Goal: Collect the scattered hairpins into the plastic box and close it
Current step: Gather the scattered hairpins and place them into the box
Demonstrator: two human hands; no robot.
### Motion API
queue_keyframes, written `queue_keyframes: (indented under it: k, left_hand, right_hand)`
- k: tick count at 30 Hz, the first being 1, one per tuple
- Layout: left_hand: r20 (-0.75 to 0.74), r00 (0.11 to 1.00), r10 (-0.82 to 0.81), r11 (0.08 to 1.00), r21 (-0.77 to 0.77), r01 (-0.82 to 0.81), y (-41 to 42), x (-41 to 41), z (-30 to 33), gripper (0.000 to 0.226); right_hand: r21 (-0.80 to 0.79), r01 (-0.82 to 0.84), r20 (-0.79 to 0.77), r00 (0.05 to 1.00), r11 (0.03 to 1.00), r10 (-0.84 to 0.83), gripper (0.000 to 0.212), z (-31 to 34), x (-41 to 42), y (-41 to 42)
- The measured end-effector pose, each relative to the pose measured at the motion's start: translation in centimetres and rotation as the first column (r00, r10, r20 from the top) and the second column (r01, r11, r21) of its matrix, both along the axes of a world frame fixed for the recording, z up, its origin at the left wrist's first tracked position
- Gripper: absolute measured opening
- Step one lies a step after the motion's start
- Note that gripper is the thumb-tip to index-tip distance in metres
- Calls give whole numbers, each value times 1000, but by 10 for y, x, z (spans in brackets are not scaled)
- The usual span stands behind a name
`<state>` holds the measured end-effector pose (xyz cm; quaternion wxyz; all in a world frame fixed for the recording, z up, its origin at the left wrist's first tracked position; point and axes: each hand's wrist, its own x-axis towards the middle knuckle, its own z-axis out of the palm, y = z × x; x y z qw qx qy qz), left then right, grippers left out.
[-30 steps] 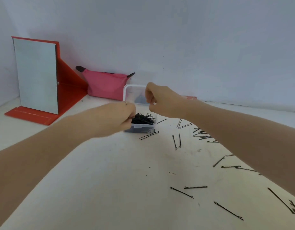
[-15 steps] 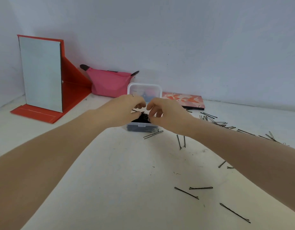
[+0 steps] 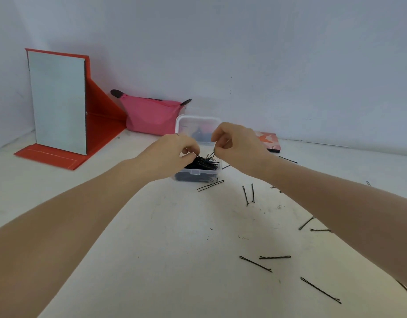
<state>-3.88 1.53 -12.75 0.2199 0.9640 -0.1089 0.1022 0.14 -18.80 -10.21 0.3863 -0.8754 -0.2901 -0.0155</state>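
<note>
1. The white table (image 3: 175,260) fills the lower two thirds of the frame and meets a pale wall along the top.
2. A red folding mirror (image 3: 58,104) stands upright in the upper left of the frame.
3. A pink pouch (image 3: 149,115) lies against the wall, just right of the mirror.
4. The left hand (image 3: 168,154) reaches in from the lower left; its fingers are curled, the tips pinching into the heap of hairpins at the box's left side.
5. The right hand (image 3: 237,145) comes in from the right edge; its fingers are curled narrow, pinching a hairpin just above the heap.
6. The clear plastic box (image 3: 198,174) sits at the centre of the frame, between the two hands, its lid (image 3: 193,125) standing open behind them.
7. A patterned flat case (image 3: 269,141) lies by the wall, right of the box, partly hidden by the right hand.
8. A dark heap of hairpins (image 3: 204,162) rises over the box's rim.
9. Loose hairpins (image 3: 255,263) lie scattered on the table across the right and lower right of the frame; a pair (image 3: 210,185) lies just in front of the box.
</note>
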Motion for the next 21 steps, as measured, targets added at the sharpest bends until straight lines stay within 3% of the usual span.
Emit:
queue_keyframes:
  k: [6, 12, 17, 21]
  left_hand:
    - [-37, 999, 38, 999, -25, -39, -5, 0, -1, 20]
    - [-38, 990, 136, 971, -196, -141, -3, 3, 9, 29]
    - [-8, 995, 96, 991, -97, -97, -9, -5, 7, 26]
    - [189, 982, -2, 995, 102, -18, -26, -17, 8, 20]
  right_hand:
    - [116, 70, -149, 987, 991, -52, 19, 9, 5, -6]
    - [202, 151, -237, 966, 968, -101, 17, -8, -3, 4]
    - [-49, 66, 33, 997, 997, -64, 14, -21, -9, 1]
    - [-12, 101, 71, 992, 995, -100, 14, -9, -15, -22]
